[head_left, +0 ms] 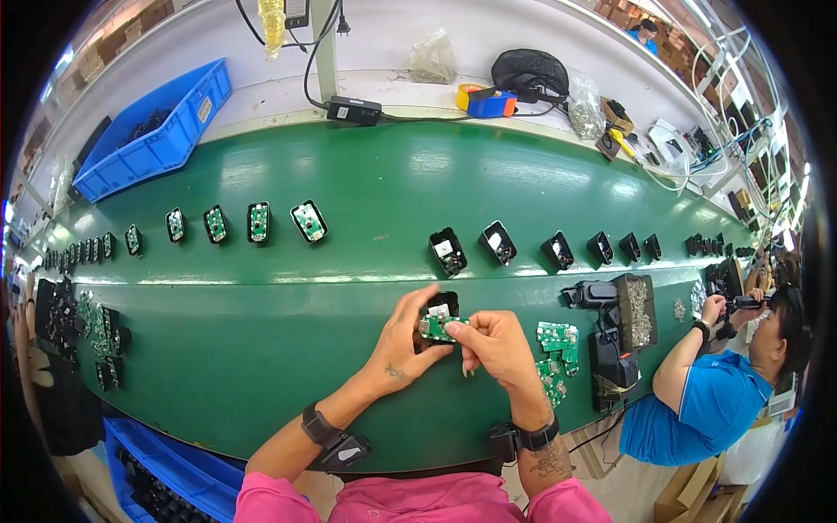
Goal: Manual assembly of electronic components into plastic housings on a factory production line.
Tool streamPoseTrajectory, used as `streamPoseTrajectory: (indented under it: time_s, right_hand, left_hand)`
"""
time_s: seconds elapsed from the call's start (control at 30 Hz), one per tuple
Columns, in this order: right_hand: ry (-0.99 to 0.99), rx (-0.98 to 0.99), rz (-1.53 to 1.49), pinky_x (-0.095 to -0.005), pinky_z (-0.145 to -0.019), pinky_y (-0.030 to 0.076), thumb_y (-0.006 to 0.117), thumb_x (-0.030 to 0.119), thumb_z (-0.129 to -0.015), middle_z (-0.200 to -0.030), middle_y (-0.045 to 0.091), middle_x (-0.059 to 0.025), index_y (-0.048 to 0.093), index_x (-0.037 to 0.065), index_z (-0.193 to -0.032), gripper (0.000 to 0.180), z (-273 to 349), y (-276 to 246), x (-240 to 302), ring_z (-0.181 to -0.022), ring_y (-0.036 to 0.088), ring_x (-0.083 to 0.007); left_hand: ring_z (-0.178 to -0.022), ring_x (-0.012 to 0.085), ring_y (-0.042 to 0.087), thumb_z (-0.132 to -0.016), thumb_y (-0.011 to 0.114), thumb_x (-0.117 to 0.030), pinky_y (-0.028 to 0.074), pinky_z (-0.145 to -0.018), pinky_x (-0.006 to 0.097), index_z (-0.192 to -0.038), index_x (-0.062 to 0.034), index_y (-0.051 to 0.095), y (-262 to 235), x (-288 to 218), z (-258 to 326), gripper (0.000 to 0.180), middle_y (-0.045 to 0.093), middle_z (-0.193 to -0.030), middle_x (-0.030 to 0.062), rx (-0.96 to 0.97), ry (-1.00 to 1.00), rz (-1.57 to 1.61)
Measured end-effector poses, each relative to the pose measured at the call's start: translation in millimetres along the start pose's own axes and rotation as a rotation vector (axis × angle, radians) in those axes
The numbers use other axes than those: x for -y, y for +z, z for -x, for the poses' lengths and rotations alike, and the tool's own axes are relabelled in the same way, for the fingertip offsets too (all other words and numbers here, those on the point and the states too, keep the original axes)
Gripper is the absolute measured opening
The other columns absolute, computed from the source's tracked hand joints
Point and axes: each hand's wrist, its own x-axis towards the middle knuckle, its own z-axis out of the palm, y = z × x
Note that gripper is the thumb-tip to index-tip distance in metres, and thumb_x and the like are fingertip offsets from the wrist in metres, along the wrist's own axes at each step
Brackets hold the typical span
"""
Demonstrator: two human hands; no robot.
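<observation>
The job looks partly done. On the left side of the bench, five cases in the row have green boards in them, such as the tilted case. More cases go on past them, but they are too small for me to tell what is in each one.

The case in hand looks about half done. It is near the middle of the bench, close to the person. The left hand has its fingers curled around it, thumb on the near side. The right hand has its thumb and fingers pinching a green board. This board is over the near part of the case and does not look all the way in. I cannot tell if it touches the rim.

To the right, six black cases, such as the nearest black case, show no green board on top, so they seem left to do. Loose boards lie in a pile by the right hand, so there seem to be more to use.
</observation>
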Motion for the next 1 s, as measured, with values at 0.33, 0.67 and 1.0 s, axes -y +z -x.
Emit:
streamPoseTrajectory:
  time_s: [0.33, 0.67, 1.0]
  right_hand:
    - [-0.035, -0.044, 0.074, -0.0204, -0.041, 0.043, 0.075, 0.022, -0.088, -0.058, 0.059, -0.0020, 0.062, -0.002, -0.078, 0.029, -4.0, -7.6, -6.9, -0.048, 0.057, -0.0061]
    - [-0.266, -0.169, 0.005, -0.0215, -0.047, 0.046, 0.065, 0.007, -0.092, -0.076, 0.064, -0.0055, 0.065, -0.007, -0.100, 0.017, 14.5, 17.3, -1.2, -0.054, 0.057, -0.0069]
    - [-0.288, -0.129, -0.027, -0.0240, -0.050, 0.047, 0.059, 0.009, -0.096, -0.074, 0.063, -0.0048, 0.068, -0.005, -0.100, 0.017, -2.9, 36.0, -11.7, -0.055, 0.058, -0.0086]
  left_hand:
    - [-0.110, 0.0203, 0.061, -0.075, 0.076, 0.006, 0.057, -0.088, 0.032, -0.148, -0.0070, 0.031, -3.1, 1.5, -2.7, 0.087, 0.045, -0.136, 0.0145, 0.139, -0.267, 0.460]
    - [-0.092, 0.0147, 0.065, -0.092, 0.055, 0.002, 0.058, -0.073, 0.028, -0.146, -0.0069, 0.036, -2.7, 7.7, -5.1, 0.059, 0.060, -0.121, 0.0154, 0.125, -0.261, 0.544]
    - [-0.098, 0.0145, 0.065, -0.093, 0.055, 0.004, 0.058, -0.081, 0.029, -0.144, -0.0071, 0.040, 2.6, 11.8, -6.1, 0.055, 0.059, -0.123, 0.0142, -0.021, -0.145, 0.490]
